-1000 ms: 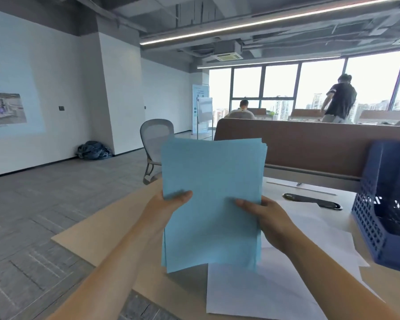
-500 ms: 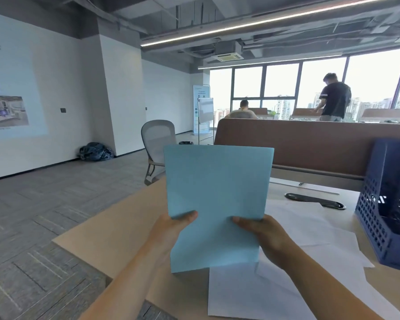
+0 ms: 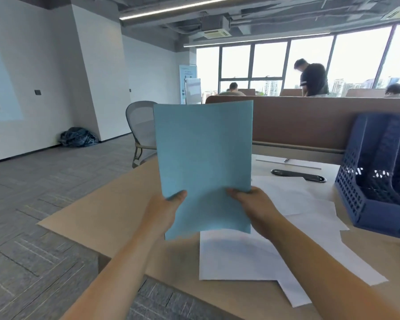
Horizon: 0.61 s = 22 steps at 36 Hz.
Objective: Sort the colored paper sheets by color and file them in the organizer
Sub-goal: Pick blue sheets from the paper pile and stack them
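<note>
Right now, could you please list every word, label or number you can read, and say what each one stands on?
Nothing is legible.
Banner: print too small to read.
Wall projection: blurred and cut off by the frame edge.
No text shows on the blue sheets, white sheets or organizer.

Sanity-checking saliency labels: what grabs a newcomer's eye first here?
The blue paper, held upright dead centre by the left hand and right hand. Next, the dark blue organizer at the right edge, with white sheets spread on the desk below.
</note>
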### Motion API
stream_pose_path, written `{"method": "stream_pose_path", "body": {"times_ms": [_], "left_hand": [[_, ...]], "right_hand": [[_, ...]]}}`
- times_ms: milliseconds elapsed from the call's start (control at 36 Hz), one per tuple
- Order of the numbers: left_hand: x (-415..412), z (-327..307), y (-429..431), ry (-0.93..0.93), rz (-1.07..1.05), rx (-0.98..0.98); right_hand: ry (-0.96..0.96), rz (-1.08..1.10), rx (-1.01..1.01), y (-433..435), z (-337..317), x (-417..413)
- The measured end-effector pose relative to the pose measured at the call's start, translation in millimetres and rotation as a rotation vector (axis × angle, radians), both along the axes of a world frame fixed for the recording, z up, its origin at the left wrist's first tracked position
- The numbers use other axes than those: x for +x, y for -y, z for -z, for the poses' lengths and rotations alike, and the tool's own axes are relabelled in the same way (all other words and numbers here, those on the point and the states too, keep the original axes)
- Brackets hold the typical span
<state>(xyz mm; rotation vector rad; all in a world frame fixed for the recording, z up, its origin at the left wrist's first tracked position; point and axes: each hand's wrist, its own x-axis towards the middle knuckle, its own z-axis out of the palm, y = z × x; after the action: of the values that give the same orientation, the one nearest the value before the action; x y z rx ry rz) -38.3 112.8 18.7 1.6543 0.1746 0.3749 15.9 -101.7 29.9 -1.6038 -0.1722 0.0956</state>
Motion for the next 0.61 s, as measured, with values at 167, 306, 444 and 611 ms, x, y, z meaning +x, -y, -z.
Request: {"method": "stream_pose_path", "body": {"times_ms": [167,306,444,611], "left_hand": [[-16.0,-29.7,47.5,0.090,0.073,0.062],[-34.7,-37.9,122.6,0.116,0.217,0.059],[-55.6,-44.0,205.8,0.010,0.386,0.009],[-81.6,-39.6,303.9,-0.070,0.639,-0.084]], "right_hand": [[0.018,0.117,0.021,44.3,-27.1,-37.3],[0.041,0.303,0.020,113.8,-28.8,-84.2],[0.036,0.475,0.000,193.5,-24.9,-144.7],[0.087,0.742,0.032,287.6,-19.6,-200.3]]}}
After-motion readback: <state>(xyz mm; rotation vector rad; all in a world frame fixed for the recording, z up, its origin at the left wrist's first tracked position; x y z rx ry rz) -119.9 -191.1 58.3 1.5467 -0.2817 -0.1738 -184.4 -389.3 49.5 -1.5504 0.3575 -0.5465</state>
